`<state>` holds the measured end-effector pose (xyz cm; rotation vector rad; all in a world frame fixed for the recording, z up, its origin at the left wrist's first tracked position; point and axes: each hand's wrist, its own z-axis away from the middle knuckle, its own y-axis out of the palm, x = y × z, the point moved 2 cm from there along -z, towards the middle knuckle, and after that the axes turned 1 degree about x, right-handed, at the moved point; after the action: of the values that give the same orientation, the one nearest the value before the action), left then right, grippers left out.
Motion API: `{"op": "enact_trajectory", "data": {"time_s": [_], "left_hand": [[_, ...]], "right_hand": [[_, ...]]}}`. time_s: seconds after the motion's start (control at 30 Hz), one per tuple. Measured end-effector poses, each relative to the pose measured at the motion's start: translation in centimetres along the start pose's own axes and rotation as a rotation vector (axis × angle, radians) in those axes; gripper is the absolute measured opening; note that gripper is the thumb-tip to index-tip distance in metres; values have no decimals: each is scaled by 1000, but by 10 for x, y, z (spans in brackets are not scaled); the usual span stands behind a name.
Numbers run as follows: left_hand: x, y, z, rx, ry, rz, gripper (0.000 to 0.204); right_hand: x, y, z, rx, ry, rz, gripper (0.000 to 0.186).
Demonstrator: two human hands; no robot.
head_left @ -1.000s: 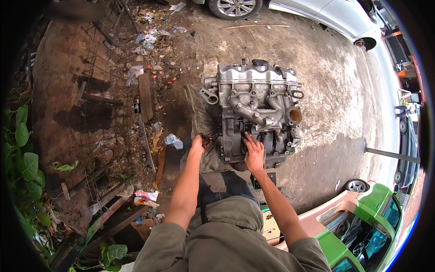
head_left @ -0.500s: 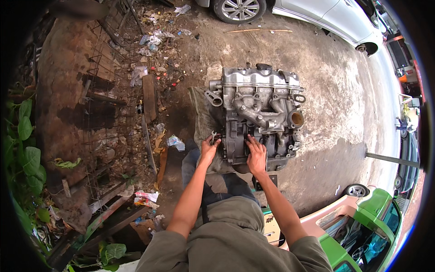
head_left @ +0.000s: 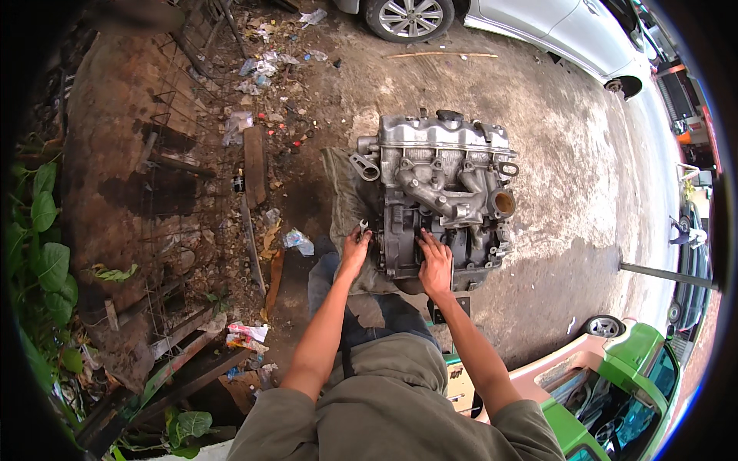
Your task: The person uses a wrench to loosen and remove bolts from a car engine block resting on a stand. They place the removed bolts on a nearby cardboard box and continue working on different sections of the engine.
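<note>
A grey metal engine (head_left: 444, 180) stands in front of me, with a ribbed cover on top and a curved manifold on its near face. At the engine's lower left side, my left hand (head_left: 353, 252) is closed around a small wrench (head_left: 364, 225), its open jaw sticking up past the fingers. My right hand (head_left: 436, 267) rests on the dark lower block, fingers stretched out and the fingertips against a recess below the manifold. Nothing shows in it, though its palm side is hidden.
A dirty cloth (head_left: 338, 188) lies under the engine's left side. Litter and a wooden plank (head_left: 254, 164) cover the ground leftward, near rusty wire mesh. A silver car (head_left: 538, 34) stands at the far side, a green vehicle (head_left: 634, 357) at lower right.
My left hand has shifted very slightly left with the wrench. The right hand stays on the block. A distant figure at the right edge has moved.
</note>
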<state>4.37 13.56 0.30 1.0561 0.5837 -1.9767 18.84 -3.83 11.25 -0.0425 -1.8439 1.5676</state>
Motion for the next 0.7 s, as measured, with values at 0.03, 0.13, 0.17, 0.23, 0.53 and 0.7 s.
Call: {"op": "enact_trajectory", "data": {"time_s": [0.03,0.13,0.17,0.23,0.53,0.7], "left_hand": [[-4,-1,4,7,1,-8,37],[-22,-6,22,33,-2,107,32],[-29,-6,30,44,-28,173,30],[-45,-9,49,27,57,162,27],[-107,-28,131,-47,272,127,26],[-140,-35,149,-3,407,46,27]], "right_hand": [[0,0,-1,0,-1,-2,54],[0,1,0,-1,-7,-5,55],[-1,1,0,-5,-10,-3,55],[-2,1,1,-1,-9,-7,56],[38,-43,-13,33,177,-401,41],[109,-80,-21,172,148,-896,27]]}}
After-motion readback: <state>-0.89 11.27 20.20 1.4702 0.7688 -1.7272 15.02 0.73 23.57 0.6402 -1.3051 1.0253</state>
